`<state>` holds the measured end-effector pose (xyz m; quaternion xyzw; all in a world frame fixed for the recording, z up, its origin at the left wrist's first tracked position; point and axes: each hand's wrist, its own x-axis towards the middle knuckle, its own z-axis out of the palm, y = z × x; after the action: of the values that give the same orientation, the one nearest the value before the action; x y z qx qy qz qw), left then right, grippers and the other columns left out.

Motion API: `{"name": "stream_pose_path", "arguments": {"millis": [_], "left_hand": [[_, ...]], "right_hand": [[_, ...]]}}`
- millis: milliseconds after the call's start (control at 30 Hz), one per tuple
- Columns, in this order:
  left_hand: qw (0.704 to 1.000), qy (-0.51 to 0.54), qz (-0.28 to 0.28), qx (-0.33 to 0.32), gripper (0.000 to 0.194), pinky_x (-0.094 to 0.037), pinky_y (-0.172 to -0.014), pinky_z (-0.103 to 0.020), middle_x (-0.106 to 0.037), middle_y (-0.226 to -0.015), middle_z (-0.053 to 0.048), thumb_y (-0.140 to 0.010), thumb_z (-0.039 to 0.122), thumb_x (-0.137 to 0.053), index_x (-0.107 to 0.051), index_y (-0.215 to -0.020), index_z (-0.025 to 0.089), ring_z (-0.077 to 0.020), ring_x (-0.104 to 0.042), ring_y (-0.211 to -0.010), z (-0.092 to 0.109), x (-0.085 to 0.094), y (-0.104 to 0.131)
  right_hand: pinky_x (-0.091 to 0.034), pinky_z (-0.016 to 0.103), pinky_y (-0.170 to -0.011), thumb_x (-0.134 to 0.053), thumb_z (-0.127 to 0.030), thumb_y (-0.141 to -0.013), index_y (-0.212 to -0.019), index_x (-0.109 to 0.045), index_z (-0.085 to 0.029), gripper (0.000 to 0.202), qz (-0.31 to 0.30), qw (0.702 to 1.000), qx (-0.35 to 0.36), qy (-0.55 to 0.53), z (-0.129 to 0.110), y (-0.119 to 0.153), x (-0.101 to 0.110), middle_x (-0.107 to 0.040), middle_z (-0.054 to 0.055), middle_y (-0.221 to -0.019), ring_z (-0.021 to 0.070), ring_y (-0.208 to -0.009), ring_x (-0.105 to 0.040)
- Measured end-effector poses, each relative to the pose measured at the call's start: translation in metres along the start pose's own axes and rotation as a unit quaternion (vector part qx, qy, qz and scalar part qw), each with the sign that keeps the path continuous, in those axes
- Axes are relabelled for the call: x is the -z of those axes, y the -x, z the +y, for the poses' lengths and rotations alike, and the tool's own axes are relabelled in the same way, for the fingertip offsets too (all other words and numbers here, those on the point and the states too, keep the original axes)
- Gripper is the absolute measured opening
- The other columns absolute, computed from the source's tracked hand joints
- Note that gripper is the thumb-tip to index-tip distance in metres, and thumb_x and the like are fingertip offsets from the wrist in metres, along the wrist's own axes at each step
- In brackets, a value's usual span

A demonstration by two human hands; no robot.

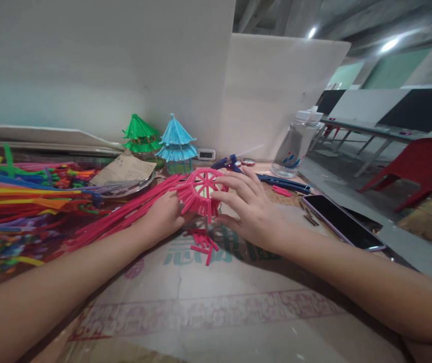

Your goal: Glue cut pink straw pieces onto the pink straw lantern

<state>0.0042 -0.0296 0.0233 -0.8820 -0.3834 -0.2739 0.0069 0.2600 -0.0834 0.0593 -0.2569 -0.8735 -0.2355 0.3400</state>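
A round pink pipe-cleaner piece [196, 202], shaped like a small roof with a spoked ring on top and short strips hanging around it, is held above the table. My left hand [166, 213] grips it from the left, its fingers mostly hidden behind the strips. My right hand [251, 209] is at its right side, fingers spread and fingertips at the ring's edge, with the thumb lower down. Beneath lie several short cut pink pieces [204, 242]. Long pink pipe cleaners [125, 217] stretch along behind my left forearm.
Bundles of coloured pipe cleaners [30, 196] fill the left side. Behind stand a green model pavilion [140, 133] and a blue one [176, 138]. A blue glue gun [229, 163], dark blue pliers-like tool [286, 182], water bottle [293, 143] and phone [342, 222] lie or stand rightward.
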Motion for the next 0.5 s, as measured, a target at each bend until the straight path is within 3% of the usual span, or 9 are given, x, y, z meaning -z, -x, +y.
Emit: {"name": "stream_pose_path", "arguments": {"millis": [500], "left_hand": [[1.0, 0.003, 0.012, -0.022, 0.034, -0.057, -0.105, -0.043, -0.076, -0.125, -0.008, -0.09, 0.029, -0.057, -0.076, -0.117, 0.021, -0.0304, -0.07, -0.119, 0.0031, 0.0014, -0.0004]], "right_hand": [[-0.027, 0.066, -0.127, -0.064, -0.03, -0.101, -0.127, -0.066, -0.021, 0.028, -0.001, 1.0, -0.012, -0.025, -0.002, 0.0024, -0.0061, -0.069, 0.013, -0.134, 0.0299, -0.137, -0.056]]}}
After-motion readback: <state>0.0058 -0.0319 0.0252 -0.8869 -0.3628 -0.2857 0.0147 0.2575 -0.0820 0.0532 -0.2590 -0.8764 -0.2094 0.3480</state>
